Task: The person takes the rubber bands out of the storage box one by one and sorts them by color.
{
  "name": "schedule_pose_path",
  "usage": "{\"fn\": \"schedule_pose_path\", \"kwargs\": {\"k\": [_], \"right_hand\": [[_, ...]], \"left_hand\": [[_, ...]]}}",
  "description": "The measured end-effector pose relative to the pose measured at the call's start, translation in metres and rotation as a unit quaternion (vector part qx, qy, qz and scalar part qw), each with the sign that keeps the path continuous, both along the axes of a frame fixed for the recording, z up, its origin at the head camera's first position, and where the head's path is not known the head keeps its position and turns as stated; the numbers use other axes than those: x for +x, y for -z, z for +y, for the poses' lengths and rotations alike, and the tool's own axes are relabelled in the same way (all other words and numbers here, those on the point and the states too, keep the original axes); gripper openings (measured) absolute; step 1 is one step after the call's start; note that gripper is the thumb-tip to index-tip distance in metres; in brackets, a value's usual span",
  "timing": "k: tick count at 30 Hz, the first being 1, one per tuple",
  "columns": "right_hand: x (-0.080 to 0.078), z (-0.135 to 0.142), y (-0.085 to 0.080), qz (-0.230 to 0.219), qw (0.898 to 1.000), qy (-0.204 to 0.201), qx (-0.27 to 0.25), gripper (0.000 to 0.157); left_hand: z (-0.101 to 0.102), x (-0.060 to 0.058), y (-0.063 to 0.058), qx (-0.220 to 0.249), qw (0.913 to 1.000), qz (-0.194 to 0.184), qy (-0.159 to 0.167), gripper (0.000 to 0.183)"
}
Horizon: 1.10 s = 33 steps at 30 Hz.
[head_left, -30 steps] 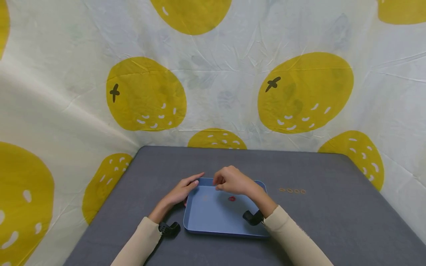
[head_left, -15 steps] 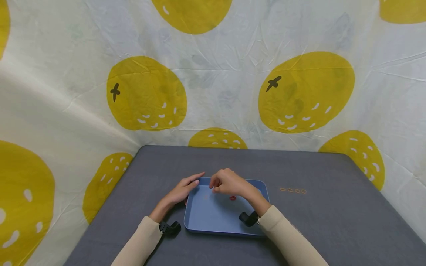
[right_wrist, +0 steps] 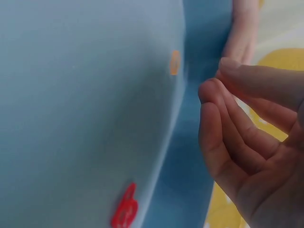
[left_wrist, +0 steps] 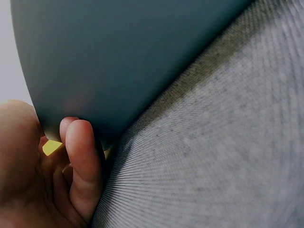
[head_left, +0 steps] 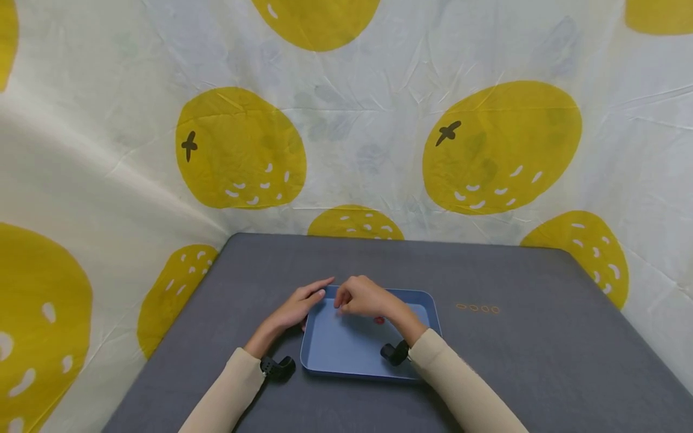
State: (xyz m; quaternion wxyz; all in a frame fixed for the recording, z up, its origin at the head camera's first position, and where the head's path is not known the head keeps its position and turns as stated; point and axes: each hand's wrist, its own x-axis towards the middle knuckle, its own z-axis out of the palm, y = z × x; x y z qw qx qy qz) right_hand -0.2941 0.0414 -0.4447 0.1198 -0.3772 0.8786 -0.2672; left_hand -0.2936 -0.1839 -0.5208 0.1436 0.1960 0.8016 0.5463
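A shallow blue tray [head_left: 352, 355] lies on the table. At its far left corner my left hand [head_left: 295, 305] holds the rim. The left wrist view shows curled fingers [left_wrist: 80, 147] against the tray's outer wall. My right hand [head_left: 361, 297] hovers over the tray's far left part, palm down, fingers loosely bent. In the right wrist view its thumb [right_wrist: 256, 78] lies close to the bent fingers, with nothing visible between them. Inside the tray lie a small orange rubber band [right_wrist: 174, 71] near the wall and a red, looped rubber band [right_wrist: 125, 211], partly behind my right wrist in the head view.
Several thin orange rubber bands [head_left: 474, 308] lie in a row on the grey table [head_left: 541, 361], right of the tray. A white cloth [head_left: 363, 150] printed with yellow fruit hangs behind the table and at both sides.
My right hand has moved left and a little lower over the tray. The left hand stays at the corner. The view has tilted slightly.
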Motion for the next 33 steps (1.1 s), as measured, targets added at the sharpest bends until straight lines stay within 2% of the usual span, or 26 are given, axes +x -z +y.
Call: {"fn": "schedule_pose_path", "kwargs": {"k": [7,13,19,27,33], "right_hand": [[-0.002,-0.009,0.013,0.031,0.999,0.008,0.023,0.005],[-0.003,-0.014,0.018,0.032,0.999,0.018,0.039,0.005],[-0.003,-0.016,0.02,0.039,0.998,0.007,0.04,0.007],[-0.001,-0.014,0.017,0.028,0.999,0.004,0.031,0.009],[0.0,-0.012,0.016,0.011,0.999,0.017,0.027,0.007]], "left_hand": [[0.002,0.0,-0.001,-0.006,1.0,0.002,0.001,0.045],[0.003,0.001,-0.002,-0.015,0.9998,-0.004,-0.008,0.042],[0.001,0.002,-0.002,-0.016,0.9998,0.001,-0.009,0.042],[0.001,0.001,-0.002,-0.019,0.9998,0.007,-0.01,0.04],[0.0,0.0,0.0,-0.016,0.9998,0.001,-0.008,0.04]]}}
